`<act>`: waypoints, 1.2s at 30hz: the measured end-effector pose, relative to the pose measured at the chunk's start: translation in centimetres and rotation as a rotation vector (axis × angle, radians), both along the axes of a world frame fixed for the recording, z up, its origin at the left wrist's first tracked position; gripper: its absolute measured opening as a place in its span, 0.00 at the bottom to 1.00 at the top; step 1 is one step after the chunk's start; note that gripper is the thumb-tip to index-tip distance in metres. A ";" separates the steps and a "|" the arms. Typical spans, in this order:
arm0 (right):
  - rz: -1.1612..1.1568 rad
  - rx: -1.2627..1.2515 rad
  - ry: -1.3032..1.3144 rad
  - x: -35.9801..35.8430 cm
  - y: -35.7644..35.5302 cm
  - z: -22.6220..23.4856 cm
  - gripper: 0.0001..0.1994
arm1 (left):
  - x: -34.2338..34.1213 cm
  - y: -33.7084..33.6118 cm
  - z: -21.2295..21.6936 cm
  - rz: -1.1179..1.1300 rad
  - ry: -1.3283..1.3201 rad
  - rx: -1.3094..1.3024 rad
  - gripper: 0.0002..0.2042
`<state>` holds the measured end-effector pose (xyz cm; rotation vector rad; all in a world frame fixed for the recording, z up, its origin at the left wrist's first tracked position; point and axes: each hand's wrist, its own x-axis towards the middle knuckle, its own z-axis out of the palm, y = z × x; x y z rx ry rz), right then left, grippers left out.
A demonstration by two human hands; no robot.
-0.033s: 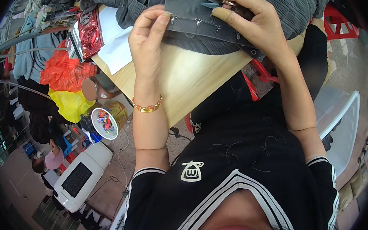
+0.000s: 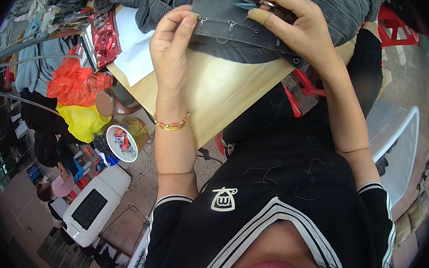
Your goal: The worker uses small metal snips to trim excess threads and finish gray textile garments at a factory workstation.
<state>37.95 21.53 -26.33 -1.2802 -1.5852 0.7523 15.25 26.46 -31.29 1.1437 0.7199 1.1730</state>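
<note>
Pinching grey garment (image 2: 217,8) in left hand (image 2: 173,45); gripping open-bladed thread snips (image 2: 248,6) in right hand (image 2: 306,30); risking nicked garment through slack pinch

Dark grey, finely ribbed garment (image 2: 215,4)

Left hand (image 2: 173,42): pinching | right hand (image 2: 299,26): gripping; partly hidden, probably curled
</note>
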 end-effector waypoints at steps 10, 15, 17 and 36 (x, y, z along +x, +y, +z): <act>0.037 0.902 -0.147 -1.8 2.5 -2.4 0.13 | 0.3 -0.2 -0.3 -0.002 -0.103 -0.049 0.09; -0.041 0.920 -0.244 -2.4 3.6 -3.4 0.12 | 0.8 -0.2 -0.1 -0.001 -0.106 0.001 0.06; -0.041 0.932 -0.265 -2.3 3.8 -4.0 0.12 | 0.8 -0.2 -0.1 0.000 -0.110 0.000 0.07; -0.011 0.371 -0.485 -2.9 1.0 0.5 0.12 | 0.7 -0.2 -0.1 0.032 -0.071 0.032 0.07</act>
